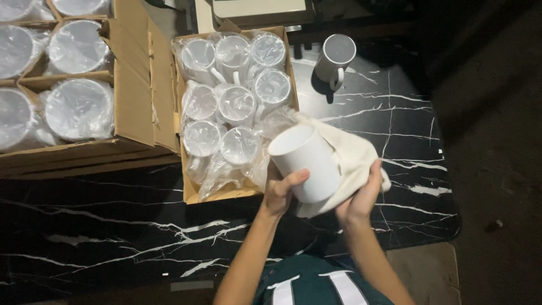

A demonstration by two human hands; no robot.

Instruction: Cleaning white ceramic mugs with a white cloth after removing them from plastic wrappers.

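Left hand: the left hand (280, 189) is being wrapped around the near side of a white mug (305, 162), thumb laid across the wall, so that the mug is being kept steady and tilted, mouth facing up toward 11 o'clock.
Right hand: the right hand (361, 195) is being closed on a cream cloth (350, 158), pressed against the mug's far side at about 3 o'clock; the cloth is being cupped round the wall, apparently so that the surface is being wiped.
White mug: it is being held above the near edge of the bench (113, 226), between both hands, off the surface, just at 4 o'clock of the small box.
Small box: an open cardboard box (189, 186) is being kept just beyond the hands at 11 o'clock, packed with mugs in clear plastic bags (237, 104), standing mouth up so each is being reached easily.
Bare mug: a single unwrapped mug (334, 58) is being left upright on the bench at 1 o'clock, apart from the bagged ones, handle turned toward the person.
Far cartons: larger cartons (132, 85) at 10 o'clock are being stood with flaps open, more wrapped mugs (79, 107) being shown in dividers.
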